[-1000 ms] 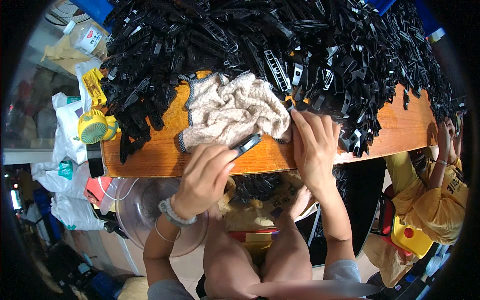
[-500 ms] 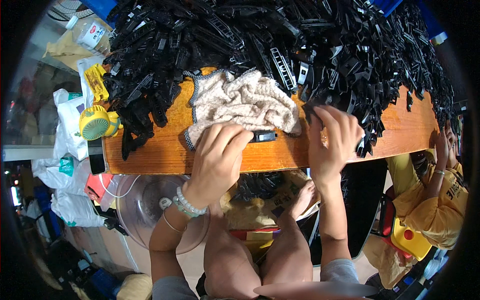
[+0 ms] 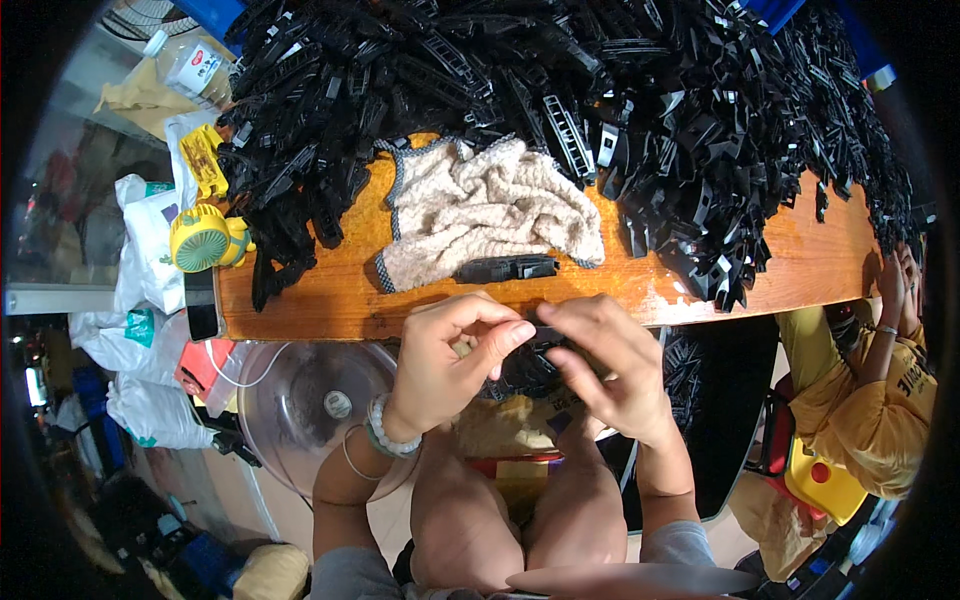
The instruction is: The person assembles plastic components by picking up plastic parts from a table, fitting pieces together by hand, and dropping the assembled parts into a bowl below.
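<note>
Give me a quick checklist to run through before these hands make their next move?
1. Left hand holding something: cannot tell, its fingertips hide it.
2. Right hand clear of the cloth: ok, apart from it.
3. Cloth spread flat: not ok, crumpled.
4. Long black part lying on its own: ok, at the cloth's near edge, untouched by either hand.
5. Pile of black parts clear of both hands: ok.

1. Illumination: bright across tabletop (image 3: 815, 250); dim at lower left.
2. Glare: white patch near tabletop's front edge; small highlights on black parts (image 3: 440, 60).
3. Distortion: edges bowed, corners black.
4. Blur: smear, bottom edge.
</note>
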